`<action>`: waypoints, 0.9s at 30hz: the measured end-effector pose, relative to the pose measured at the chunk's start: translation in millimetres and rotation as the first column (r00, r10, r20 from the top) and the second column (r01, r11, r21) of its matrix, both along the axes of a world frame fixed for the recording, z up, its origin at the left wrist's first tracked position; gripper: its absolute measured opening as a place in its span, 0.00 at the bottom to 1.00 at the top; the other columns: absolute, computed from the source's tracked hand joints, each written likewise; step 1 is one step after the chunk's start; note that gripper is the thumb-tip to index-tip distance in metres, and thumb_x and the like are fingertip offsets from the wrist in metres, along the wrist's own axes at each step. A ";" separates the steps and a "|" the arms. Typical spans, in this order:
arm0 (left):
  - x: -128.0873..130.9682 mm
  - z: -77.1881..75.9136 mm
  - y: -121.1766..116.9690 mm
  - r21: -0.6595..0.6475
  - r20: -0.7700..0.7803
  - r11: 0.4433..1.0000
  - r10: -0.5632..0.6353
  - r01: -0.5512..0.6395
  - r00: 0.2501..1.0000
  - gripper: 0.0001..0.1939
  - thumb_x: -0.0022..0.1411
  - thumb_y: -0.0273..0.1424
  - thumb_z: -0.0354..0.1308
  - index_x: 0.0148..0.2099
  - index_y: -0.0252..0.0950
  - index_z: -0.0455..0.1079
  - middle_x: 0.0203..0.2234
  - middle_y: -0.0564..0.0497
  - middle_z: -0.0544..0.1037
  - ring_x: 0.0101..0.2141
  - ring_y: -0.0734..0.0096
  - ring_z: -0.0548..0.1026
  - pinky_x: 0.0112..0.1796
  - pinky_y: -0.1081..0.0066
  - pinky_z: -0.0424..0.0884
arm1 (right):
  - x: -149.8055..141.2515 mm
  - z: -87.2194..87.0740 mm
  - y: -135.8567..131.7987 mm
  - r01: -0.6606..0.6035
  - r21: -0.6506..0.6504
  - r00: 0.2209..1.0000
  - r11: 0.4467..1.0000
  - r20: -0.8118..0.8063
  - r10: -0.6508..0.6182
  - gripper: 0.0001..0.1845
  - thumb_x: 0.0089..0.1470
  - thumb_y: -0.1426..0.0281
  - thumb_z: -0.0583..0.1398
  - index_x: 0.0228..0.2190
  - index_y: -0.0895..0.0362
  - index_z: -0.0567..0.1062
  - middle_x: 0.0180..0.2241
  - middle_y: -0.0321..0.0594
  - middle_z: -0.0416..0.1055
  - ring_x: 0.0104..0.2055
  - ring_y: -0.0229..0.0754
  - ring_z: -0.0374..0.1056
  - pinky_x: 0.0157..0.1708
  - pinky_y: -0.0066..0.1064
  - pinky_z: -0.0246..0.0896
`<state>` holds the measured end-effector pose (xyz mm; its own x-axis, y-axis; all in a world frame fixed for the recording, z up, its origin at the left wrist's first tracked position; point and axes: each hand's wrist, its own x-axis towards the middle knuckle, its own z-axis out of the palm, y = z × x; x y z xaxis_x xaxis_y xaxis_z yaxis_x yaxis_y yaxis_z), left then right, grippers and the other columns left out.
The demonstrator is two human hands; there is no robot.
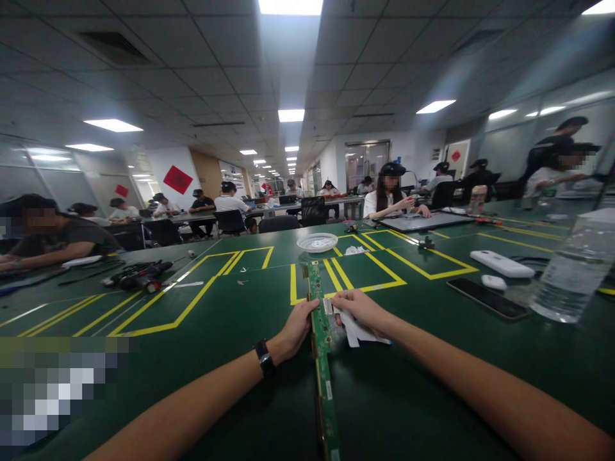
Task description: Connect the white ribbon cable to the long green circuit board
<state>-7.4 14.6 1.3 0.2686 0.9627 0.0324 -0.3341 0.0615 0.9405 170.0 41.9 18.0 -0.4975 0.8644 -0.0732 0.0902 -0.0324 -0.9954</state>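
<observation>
A long, narrow green circuit board [325, 371] stretches away from me over the dark green table, between my two hands. My left hand [294, 330] is closed on its left edge, thumb on top. From the right, my right hand [362, 308] pinches a white flat ribbon cable [354, 334] beside a connector [328, 306] at the board's right edge. The cable's folded length hangs below my fingers, with a blue tip at its far end. Whether the cable sits in the connector, I cannot tell.
Beyond the board stands a white plastic basket [317, 242]. To the right are a black phone [487, 298], a small white case [494, 282], a white oblong device [502, 264] and a clear water bottle [569, 282]. Dark tools [139, 276] lie left. A person [391, 195] works across the table.
</observation>
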 end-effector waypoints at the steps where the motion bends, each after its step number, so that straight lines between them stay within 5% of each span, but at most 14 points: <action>1: -0.3 -0.5 0.2 0.007 -0.004 1.000 -0.014 0.015 1.000 0.18 0.55 0.41 0.60 0.35 0.28 0.71 0.27 0.47 0.78 0.26 0.70 0.74 0.32 0.70 0.70 | -0.1 0.8 -0.7 -0.004 -0.001 1.000 1.000 0.000 0.004 0.11 0.55 0.62 0.57 0.31 0.58 0.69 0.19 0.33 0.70 0.17 0.32 0.62 0.18 0.23 0.56; 6: -0.9 -3.6 0.8 0.049 -0.050 0.997 -0.061 0.063 0.997 0.20 0.56 0.44 0.58 0.36 0.28 0.71 0.27 0.46 0.78 0.25 0.70 0.74 0.31 0.71 0.70 | -0.8 4.8 -3.9 -0.018 0.030 0.999 0.999 0.029 0.017 0.12 0.54 0.61 0.58 0.29 0.58 0.68 0.19 0.32 0.69 0.17 0.32 0.61 0.17 0.23 0.55; 18: 2.1 -5.6 -3.3 0.108 -0.190 0.994 0.034 -0.013 0.981 0.20 0.56 0.46 0.58 0.32 0.31 0.69 0.21 0.52 0.74 0.22 0.76 0.69 0.25 0.77 0.66 | -2.1 1.2 -6.5 -0.042 0.187 0.996 0.982 0.084 0.026 0.15 0.54 0.59 0.57 0.25 0.58 0.68 0.18 0.31 0.67 0.16 0.31 0.57 0.17 0.23 0.50; 27: -1.4 -4.1 -5.8 0.219 -0.229 0.970 -0.057 0.109 0.972 0.26 0.62 0.48 0.49 0.39 0.28 0.72 0.27 0.47 0.76 0.26 0.71 0.72 0.29 0.74 0.67 | -8.1 -1.6 -11.0 -0.002 0.344 0.998 0.939 0.057 -0.019 0.13 0.55 0.62 0.56 0.27 0.59 0.70 0.19 0.32 0.68 0.20 0.33 0.61 0.23 0.24 0.56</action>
<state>-8.9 8.8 -2.8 0.3723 0.9104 0.1804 -0.1205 -0.1453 0.9820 161.9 30.8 16.3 -0.4937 0.8462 0.2003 0.1500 0.3098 -0.9389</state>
